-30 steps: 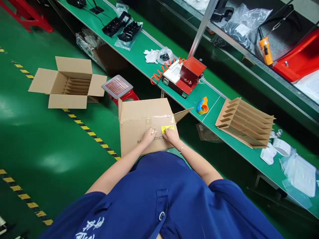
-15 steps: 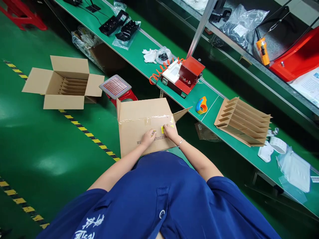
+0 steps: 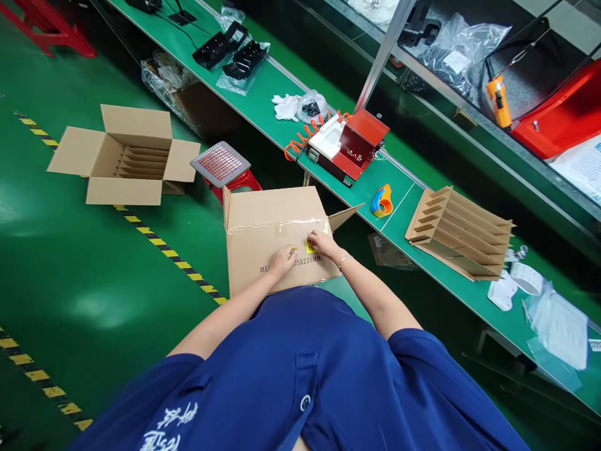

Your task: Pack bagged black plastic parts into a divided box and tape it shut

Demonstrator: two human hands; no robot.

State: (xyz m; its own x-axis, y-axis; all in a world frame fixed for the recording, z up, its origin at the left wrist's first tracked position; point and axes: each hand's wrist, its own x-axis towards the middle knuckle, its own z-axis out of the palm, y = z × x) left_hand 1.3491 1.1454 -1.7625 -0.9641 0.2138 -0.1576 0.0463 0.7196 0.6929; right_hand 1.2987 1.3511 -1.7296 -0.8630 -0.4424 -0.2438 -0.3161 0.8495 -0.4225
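A cardboard carton [image 3: 256, 250] with printed lettering and clear tape along its top edge stands in front of my body. My right hand [image 3: 325, 244] has its fingers bent together at the upper edge of a yellow sticker [image 3: 310, 248] on the carton's side. To the left, my left hand [image 3: 282, 260] is closed against the same side, pinching a small yellowish bit at the fingertips that is too small to name.
An open carton with dividers [image 3: 124, 191] sits on the floor at left, beside a red stool with a patterned top [image 3: 221, 163]. The green bench [image 3: 357, 200] carries a red machine [image 3: 359, 141], a tape dispenser [image 3: 382, 200] and cardboard dividers [image 3: 462, 232].
My right hand has shifted slightly at the yellow sticker, with its fingers now curled over the upper edge. My left hand keeps its pinch. The whole view has moved a little.
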